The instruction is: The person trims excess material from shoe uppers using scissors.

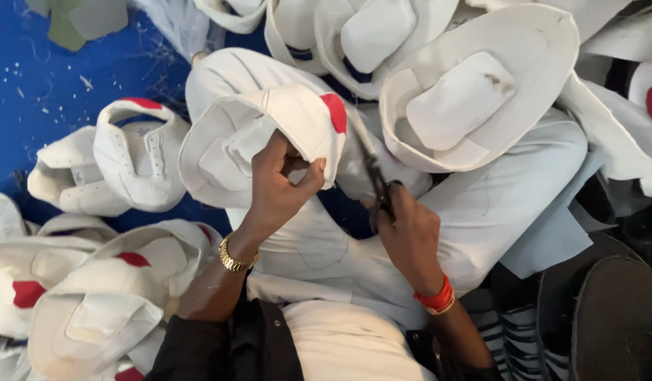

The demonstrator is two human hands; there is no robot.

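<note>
Your left hand (280, 187) pinches the edge of a white shoe upper (266, 137) with a red patch, held above your lap. Your right hand (409, 236) is closed around dark scissors (376, 185), blades touching the upper's edge. More white uppers (118, 166) lie piled around on the blue floor (51, 77).

White shoe uppers w/ red patches lie all round. One pair (111, 169) sits on the blue floor (58, 77) at left, laces side up. A heap of uppers (93, 296) fills the bottom-left corner, overlapping each other. One large upper (474, 92) rests inner side up at top right, pale lining patch showing; more uppers (326, 28) along the top edge. Thread scraps (86, 81) dot the floor top left. Dark soles (615, 317) at bottom-right corner. Pale grey fabric piece (551, 240) just beside them.
</note>
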